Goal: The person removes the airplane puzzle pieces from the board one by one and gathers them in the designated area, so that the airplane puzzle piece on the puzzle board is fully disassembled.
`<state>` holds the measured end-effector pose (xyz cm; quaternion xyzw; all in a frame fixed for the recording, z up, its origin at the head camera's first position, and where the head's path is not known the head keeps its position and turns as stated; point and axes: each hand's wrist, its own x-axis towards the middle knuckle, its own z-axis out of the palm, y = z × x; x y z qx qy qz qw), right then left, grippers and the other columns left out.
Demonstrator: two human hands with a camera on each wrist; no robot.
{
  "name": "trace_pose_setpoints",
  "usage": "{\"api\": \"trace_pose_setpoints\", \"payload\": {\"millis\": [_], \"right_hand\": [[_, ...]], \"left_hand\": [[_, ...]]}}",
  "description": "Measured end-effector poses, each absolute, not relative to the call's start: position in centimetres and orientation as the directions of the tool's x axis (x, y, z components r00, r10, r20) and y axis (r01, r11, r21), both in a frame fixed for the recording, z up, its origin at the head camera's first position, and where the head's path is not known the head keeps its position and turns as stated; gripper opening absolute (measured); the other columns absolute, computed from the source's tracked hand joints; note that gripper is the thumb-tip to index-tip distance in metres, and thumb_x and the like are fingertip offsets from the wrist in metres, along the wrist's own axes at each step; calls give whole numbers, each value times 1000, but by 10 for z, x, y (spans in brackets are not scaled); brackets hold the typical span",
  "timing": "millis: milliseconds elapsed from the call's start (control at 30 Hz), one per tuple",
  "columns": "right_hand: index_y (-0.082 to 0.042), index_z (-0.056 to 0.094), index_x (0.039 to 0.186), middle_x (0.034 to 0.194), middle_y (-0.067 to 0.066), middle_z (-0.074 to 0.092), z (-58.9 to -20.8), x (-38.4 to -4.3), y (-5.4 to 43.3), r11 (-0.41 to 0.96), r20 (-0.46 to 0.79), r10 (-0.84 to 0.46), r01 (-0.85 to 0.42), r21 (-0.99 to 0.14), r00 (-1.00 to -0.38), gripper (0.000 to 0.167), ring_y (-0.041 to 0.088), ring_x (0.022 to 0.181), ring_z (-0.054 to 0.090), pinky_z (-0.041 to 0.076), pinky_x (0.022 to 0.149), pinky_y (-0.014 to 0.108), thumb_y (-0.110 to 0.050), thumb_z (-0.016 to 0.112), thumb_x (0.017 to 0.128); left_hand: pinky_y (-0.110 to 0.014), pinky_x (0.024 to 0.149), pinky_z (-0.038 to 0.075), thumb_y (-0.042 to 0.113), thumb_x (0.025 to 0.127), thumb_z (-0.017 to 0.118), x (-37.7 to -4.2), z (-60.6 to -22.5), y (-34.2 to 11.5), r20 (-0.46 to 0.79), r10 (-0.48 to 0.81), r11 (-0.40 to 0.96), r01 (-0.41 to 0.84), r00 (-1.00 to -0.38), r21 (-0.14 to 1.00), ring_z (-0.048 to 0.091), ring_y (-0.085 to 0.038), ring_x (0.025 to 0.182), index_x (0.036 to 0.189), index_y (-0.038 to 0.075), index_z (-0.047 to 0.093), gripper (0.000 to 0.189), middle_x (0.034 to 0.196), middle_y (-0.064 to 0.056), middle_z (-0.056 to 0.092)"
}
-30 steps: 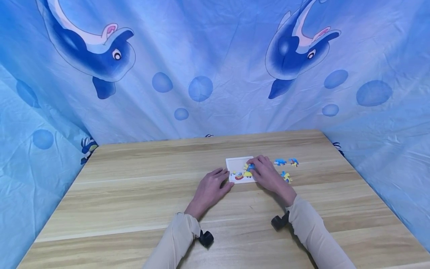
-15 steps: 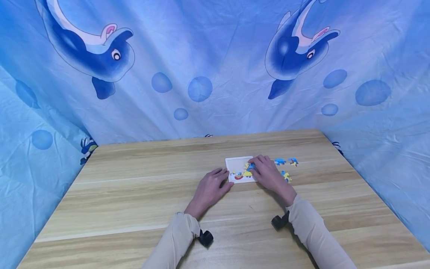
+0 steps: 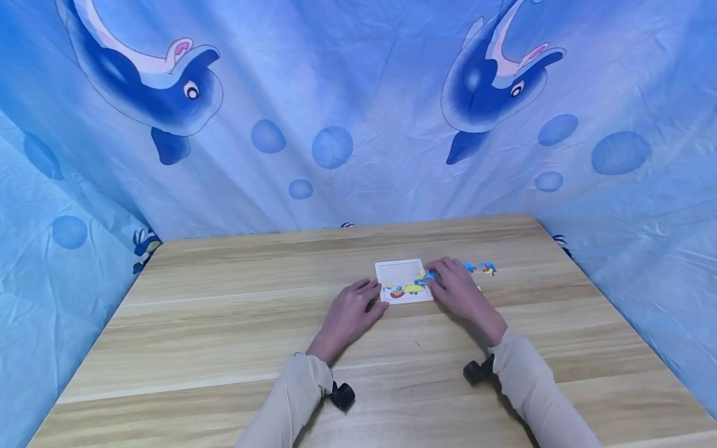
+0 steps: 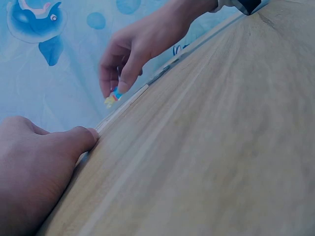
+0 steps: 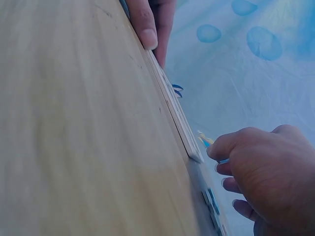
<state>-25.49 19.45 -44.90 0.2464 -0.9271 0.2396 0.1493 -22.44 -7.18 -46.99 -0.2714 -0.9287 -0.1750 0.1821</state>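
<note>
A white-rimmed puzzle tray [image 3: 409, 300] lies on the wooden table, with red and yellow picture pieces [image 3: 397, 291] along its lower part. My left hand [image 3: 351, 314] holds the tray's near left corner, fingers at the left edge and thumb at the near edge. Over the tray's right edge, my right hand [image 3: 460, 292] pinches a blue and yellow puzzle piece [image 3: 429, 277] between thumb and fingers. In the left wrist view this puzzle piece [image 4: 110, 101] hangs tilted above the tray. The right hand partly hides it in the head view.
Loose puzzle pieces [image 3: 488, 267] lie right of the tray, some partly covered by the right hand. The wooden table [image 3: 235, 298] reaches back to a blue dolphin-print curtain [image 3: 364, 93], which also hangs at both sides.
My right hand has moved right with the puzzle piece, from over the tray's inside to its right edge. More of the tray now shows. The left hand stays put.
</note>
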Motion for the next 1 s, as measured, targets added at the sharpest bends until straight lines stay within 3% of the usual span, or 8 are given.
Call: {"api": "trace_pose_setpoints", "payload": {"millis": [567,1000], "right_hand": [[0,60,120,116,17,60,-450,-246,227,785,399,-334,-486,-384,-854,32,36,107,49,38,92,51,-14,64,92],[2,60,118,115,19,58,-451,-236,256,800,415,-286,-453,-392,-864,31,39,109,49,37,93,57,-10,65,90]], "left_hand": [[-39,102,45,46,94,58,-222,-470,-71,439,433,790,566,-787,234,54,-23,125,126,11,65,48,130,-5,61],[-39,103,44,46,94,58,-223,-470,-71,434,431,791,562,-791,240,53,-23,125,127,12,64,48,131,-5,60]]}}
